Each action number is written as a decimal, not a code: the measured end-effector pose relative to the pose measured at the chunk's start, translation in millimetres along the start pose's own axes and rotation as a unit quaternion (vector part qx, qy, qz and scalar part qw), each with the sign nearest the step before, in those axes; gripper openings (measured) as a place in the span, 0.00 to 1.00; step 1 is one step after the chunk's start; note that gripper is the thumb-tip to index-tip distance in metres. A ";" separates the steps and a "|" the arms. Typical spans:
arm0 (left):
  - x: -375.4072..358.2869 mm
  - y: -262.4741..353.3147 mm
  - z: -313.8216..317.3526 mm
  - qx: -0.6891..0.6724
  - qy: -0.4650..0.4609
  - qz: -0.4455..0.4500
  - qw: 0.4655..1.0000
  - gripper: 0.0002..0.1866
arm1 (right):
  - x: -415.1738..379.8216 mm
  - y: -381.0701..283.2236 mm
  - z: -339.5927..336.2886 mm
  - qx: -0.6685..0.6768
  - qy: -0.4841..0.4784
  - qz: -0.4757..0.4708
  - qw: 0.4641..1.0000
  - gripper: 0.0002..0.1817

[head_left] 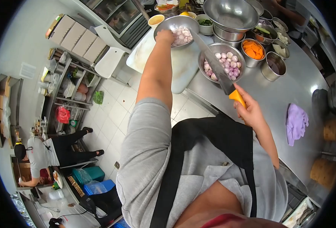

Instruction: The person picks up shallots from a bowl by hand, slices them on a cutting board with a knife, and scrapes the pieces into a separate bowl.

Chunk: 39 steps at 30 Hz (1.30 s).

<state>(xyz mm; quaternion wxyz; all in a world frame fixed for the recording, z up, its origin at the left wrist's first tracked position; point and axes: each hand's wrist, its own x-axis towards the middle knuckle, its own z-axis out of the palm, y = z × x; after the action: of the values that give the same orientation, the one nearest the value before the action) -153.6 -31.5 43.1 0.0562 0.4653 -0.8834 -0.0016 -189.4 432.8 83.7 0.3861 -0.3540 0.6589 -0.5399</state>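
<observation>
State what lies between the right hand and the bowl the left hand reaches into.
The knife blade, extending over the bowl of shallots, in the head view.

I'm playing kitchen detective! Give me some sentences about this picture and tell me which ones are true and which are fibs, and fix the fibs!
1. The right hand holds a big knife. True.
2. The knife's handle is green. False: it is yellow.
3. The left hand reaches into a metal bowl of pale pieces. True.
4. The purple cloth is on the floor. False: it lies on the metal table.
5. The orange pieces are in a metal pot. True.
6. The chair near the white board is black. False: it is white.
</observation>
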 end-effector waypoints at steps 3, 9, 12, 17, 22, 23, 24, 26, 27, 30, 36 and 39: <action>21.2 -9.1 0.0 -0.070 -0.034 0.020 0.997 0.19 | -6.6 3.6 -3.4 -0.029 0.001 -0.016 0.999 0.31; 16.4 -12.3 -37.4 -0.254 0.005 0.152 0.955 0.10 | -17.1 4.7 -11.0 -0.027 0.047 -0.028 0.998 0.30; 20.5 -16.2 -38.9 -0.513 -0.060 0.134 0.846 0.10 | -17.8 2.9 -13.1 -0.011 0.037 0.018 0.999 0.30; -0.5 -10.2 -41.7 -0.658 -0.078 0.083 0.744 0.10 | -5.7 4.9 -6.5 0.006 0.017 0.003 1.000 0.30; 3.2 -19.1 -25.2 -0.630 -0.065 0.065 0.771 0.19 | 7.9 9.1 0.3 0.020 -0.008 0.012 1.000 0.30; 7.4 -22.0 -21.4 -0.502 -0.054 0.090 0.859 0.25 | 10.5 9.8 2.1 0.020 -0.011 0.011 1.000 0.30; 6.0 -23.7 -20.8 -0.361 -0.044 0.113 0.925 0.31 | 13.2 10.9 3.5 0.019 -0.014 0.014 1.000 0.30; 1.5 -27.3 -20.2 -0.327 -0.033 0.132 0.935 0.39 | 17.3 11.3 7.0 0.006 -0.001 0.026 1.000 0.30; -6.4 -21.9 -26.8 -0.323 0.002 0.090 0.942 0.37 | 18.3 9.4 8.3 0.007 -0.003 0.026 1.000 0.30; -30.1 -14.5 -48.6 -0.280 0.062 0.045 0.957 0.26 | 19.9 5.0 12.0 0.011 -0.005 0.036 0.999 0.30; -79.0 -38.7 -38.9 -0.406 0.174 0.099 0.892 0.11 | 30.5 15.4 25.7 0.080 -0.065 0.036 0.994 0.30; -133.2 -44.9 -9.6 -0.194 0.252 0.141 0.937 0.06 | 39.1 25.6 34.2 0.066 -0.116 0.042 0.990 0.30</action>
<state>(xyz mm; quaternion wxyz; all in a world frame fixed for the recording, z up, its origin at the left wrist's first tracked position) -41.1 53.1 37.1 0.3662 0.3012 -0.8791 -0.0475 -177.8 387.5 49.4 0.5046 -0.3603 0.5870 -0.5206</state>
